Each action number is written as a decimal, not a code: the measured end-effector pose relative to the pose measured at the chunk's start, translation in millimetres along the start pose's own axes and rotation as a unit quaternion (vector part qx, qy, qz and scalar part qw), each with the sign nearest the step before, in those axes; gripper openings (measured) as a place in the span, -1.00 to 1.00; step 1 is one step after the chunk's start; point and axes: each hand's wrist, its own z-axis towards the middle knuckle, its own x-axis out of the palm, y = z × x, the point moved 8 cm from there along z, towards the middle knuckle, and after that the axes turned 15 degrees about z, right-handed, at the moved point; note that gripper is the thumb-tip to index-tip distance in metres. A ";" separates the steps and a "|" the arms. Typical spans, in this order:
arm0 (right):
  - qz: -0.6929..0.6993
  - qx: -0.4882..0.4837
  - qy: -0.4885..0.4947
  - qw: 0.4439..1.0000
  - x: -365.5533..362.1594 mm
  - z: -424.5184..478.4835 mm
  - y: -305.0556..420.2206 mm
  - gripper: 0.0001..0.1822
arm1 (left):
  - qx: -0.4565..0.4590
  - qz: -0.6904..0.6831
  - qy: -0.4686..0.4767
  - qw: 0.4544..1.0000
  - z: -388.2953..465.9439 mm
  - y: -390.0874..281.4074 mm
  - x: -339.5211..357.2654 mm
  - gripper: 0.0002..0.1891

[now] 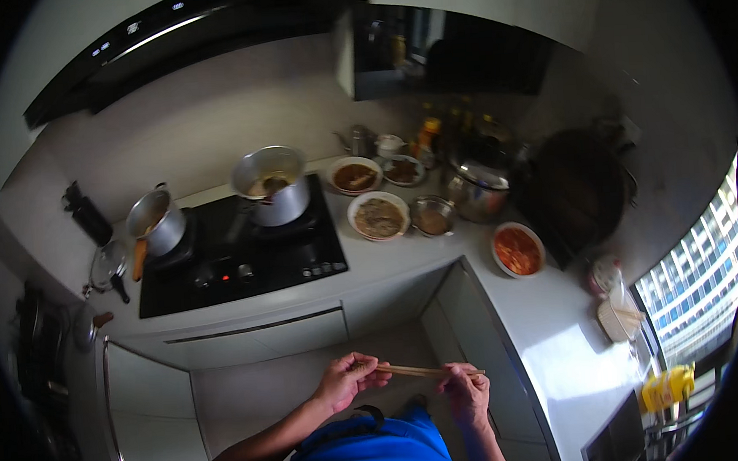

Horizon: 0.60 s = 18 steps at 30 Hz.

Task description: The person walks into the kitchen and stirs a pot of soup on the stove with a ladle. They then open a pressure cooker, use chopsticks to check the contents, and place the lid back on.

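A pair of wooden chopsticks (412,372) lies crosswise in front of my body, above the floor. Its left end is pinched by my left hand (351,378), and my right hand (466,386) grips it near the right end. Beyond my hands, a tall metal pot (290,200) with food in it stands on the right burner of the black cooktop (269,262). A smaller saucepan (169,227) with a wooden handle is on the left burner. Bowls of food stand right of the cooktop, among them a bowl of grey-brown food (378,216) and a bowl of red food (518,250).
A lidded metal pot (477,192), bottles (428,138) and a large dark wok (576,192) crowd the corner. A basket (616,320) and a yellow bottle (667,388) are near the window. Glass lids (108,265) lie at left. The counter edge (509,342) runs along my right.
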 end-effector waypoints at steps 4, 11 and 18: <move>-0.088 0.083 0.096 0.988 62.7 32.2 -52.9 -0.73 | -0.010 0.004 -0.079 0.997 -34.6 -13.2 -65.1 -0.79; -0.094 0.276 0.216 0.932 167.9 74.3 -162.3 -0.74 | 0.019 0.015 -0.219 0.975 -96.1 -32.5 -181.6 -0.71; -0.101 0.354 0.316 0.874 283.0 118.7 -256.5 -0.71 | 0.041 -0.005 -0.442 0.896 -170.0 -47.4 -303.2 -0.69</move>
